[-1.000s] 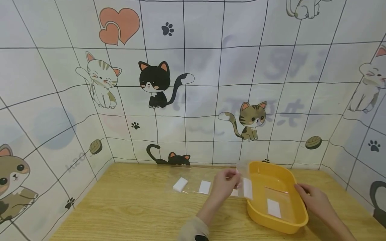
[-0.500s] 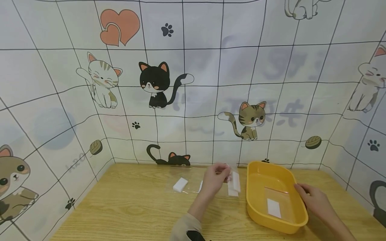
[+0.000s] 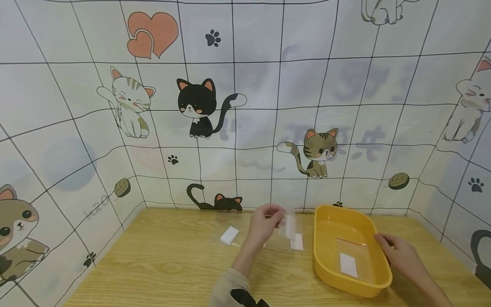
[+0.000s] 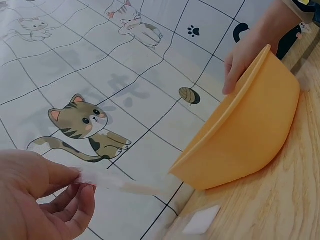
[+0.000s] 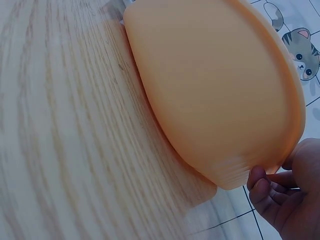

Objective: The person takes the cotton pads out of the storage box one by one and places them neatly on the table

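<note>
My left hand pinches the top of a small clear plastic bag with a white piece in it, held up left of the yellow basin. In the left wrist view, thumb and fingers of this hand meet on the bag's edge. With its thumb over the rim, my right hand grips the basin's right side; the right wrist view shows its curled fingers against the outer wall. Inside the basin lies another clear bag with a white rectangle.
On the wooden table, more clear bags lie along the back, one with a white block. Another white rectangle lies just left of the basin. A cat-patterned sheet hangs behind and at both sides.
My left hand has moved left with the pinched bag, from beside the basin's rim to over the bags on the table. The right hand and the basin have stayed put.
</note>
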`<state>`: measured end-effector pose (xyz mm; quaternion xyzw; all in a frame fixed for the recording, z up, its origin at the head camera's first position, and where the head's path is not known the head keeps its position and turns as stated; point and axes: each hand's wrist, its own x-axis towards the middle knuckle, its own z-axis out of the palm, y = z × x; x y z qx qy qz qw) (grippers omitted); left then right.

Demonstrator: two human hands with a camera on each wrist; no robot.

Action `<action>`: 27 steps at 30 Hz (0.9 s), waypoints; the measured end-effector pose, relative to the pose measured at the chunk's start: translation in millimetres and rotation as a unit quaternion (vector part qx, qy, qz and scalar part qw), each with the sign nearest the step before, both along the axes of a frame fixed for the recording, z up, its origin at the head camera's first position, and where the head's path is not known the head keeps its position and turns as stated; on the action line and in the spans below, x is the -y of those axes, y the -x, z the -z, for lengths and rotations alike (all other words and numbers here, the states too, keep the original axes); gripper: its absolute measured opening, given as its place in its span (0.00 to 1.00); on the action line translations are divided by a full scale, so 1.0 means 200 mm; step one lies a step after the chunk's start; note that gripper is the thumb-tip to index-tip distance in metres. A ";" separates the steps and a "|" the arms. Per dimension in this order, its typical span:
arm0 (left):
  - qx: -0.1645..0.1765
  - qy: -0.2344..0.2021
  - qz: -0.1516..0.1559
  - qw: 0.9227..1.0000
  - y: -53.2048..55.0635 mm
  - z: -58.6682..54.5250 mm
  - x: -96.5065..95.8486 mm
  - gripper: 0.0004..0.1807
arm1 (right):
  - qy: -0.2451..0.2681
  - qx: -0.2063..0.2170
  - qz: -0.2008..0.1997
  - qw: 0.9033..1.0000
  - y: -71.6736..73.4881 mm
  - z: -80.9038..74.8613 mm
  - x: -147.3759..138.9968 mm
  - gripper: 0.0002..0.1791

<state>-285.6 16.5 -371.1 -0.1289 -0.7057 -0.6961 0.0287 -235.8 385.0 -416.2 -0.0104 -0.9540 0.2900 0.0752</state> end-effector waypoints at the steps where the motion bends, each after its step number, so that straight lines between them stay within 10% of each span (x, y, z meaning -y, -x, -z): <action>1: -0.004 -0.002 -0.002 1.000 0.01 0.00 0.01 0.06 | -0.001 -0.001 0.000 1.000 0.00 0.00 0.00 0.36; 27: -0.010 -0.028 -0.055 0.998 0.08 -0.08 0.31 0.12 | -0.007 0.008 0.006 1.000 0.01 0.00 0.00 0.36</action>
